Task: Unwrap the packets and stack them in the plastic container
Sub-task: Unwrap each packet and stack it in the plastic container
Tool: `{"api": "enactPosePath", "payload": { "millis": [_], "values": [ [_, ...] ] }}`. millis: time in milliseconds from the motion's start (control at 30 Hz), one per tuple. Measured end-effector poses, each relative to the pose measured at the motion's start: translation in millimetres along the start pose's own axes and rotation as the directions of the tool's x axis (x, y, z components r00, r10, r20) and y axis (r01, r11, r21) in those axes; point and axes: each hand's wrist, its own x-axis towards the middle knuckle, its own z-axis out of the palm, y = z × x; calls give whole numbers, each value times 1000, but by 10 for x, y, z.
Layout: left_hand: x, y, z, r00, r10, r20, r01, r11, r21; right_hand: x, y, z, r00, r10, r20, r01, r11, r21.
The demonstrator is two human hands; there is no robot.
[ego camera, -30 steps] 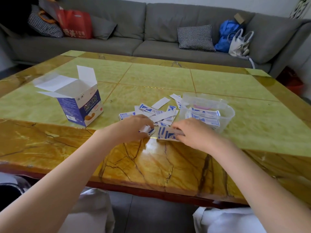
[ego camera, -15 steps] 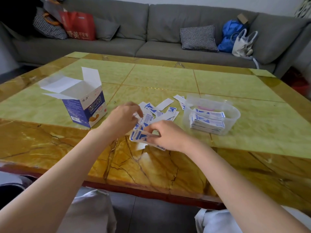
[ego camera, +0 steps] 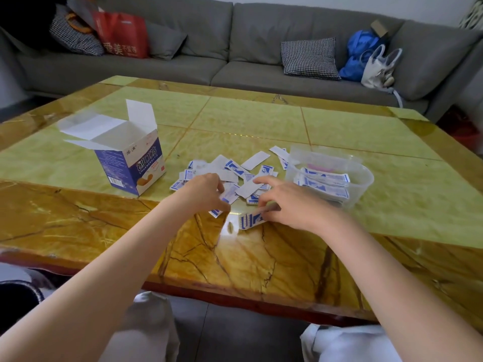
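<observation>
Several small white-and-blue packets (ego camera: 236,169) lie scattered on the table's middle. My left hand (ego camera: 202,193) rests over the pile's near left edge, fingers curled onto a packet (ego camera: 230,195). To its right, my right hand (ego camera: 287,202) pinches a short stack of packets (ego camera: 249,220) against the tabletop. A clear plastic container (ego camera: 366,178) stands just right of the pile with several packets stacked flat inside.
An open blue-and-white cardboard box (ego camera: 130,158) stands left of the pile. The green and amber marble table (ego camera: 261,257) has its near edge close to my lap. A grey sofa (ego camera: 235,48) with cushions and bags runs along the far side.
My right hand has shifted right with its stack of packets, and my left hand has dropped onto the pile's near edge. The hands have drawn slightly apart.
</observation>
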Motion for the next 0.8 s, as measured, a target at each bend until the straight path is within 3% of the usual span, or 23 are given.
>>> {"api": "enactPosePath", "payload": {
  "millis": [100,233,367,500,567,667,800],
  "values": [
    [-36,-77,1,1000,19,-17,-20,998,-61,87,0,55,1000,-9,15,8,999,48],
    [-146,-93,-31,982,179,-57,-186,972,-143,167,-127,142,995,-54,-87,62,994,90],
    [-196,-98,-90,948,311,-73,-311,950,7,231,-286,196,976,-113,-187,125,991,51],
    [-165,-194,-219,955,288,-64,-291,955,-51,137,-254,79,962,-65,-266,70,997,10],
    [-168,-195,-239,961,276,6,-274,956,-109,62,-191,12,960,-40,-279,34,999,-25],
    [-179,-62,-101,959,275,75,-272,961,-51,-52,-135,-8,970,-29,-242,6,995,-96],
    [-140,88,82,957,276,-93,-284,955,-87,-141,-105,31,981,-51,-185,22,988,-154]
  ]
}}
